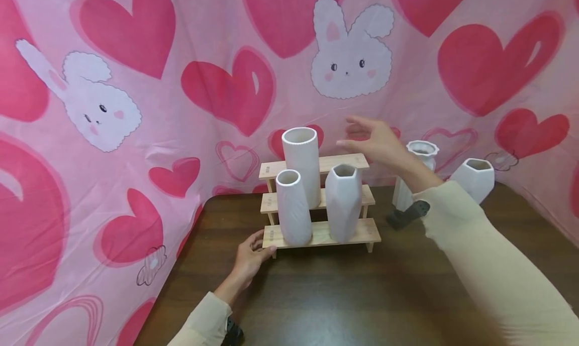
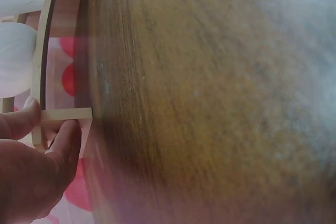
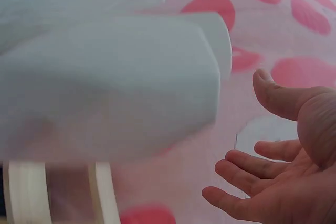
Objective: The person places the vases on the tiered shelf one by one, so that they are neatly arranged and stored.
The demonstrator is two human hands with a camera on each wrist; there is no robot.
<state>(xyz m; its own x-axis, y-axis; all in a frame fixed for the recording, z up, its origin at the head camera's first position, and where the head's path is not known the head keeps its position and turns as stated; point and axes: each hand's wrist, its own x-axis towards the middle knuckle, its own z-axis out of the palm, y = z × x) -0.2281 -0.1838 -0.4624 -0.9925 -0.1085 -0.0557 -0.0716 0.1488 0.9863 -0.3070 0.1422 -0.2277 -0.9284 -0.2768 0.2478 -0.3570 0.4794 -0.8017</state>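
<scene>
Partly behind an arm (image 1: pixel 488 258), two vases (image 1: pixel 475 183), apparently tabletop, beside stand (image 1: pixel 320 234)

Head view forward-down, wrist views close, wooden stand (image 1: pixel 320 234) in all

A three-tier pale wooden stand (image 1: pixel 320 232) is set upright on a dark brown wooden tabletop (image 1: pixel 316 296). A tall white ribbed cylindrical vase (image 1: pixel 304 157) is stood on its middle tier. A white round-mouthed vase (image 1: pixel 294 210) and a white faceted angular-mouthed vase (image 1: pixel 345 200) are placed upright, apart, on the lowest.
</scene>
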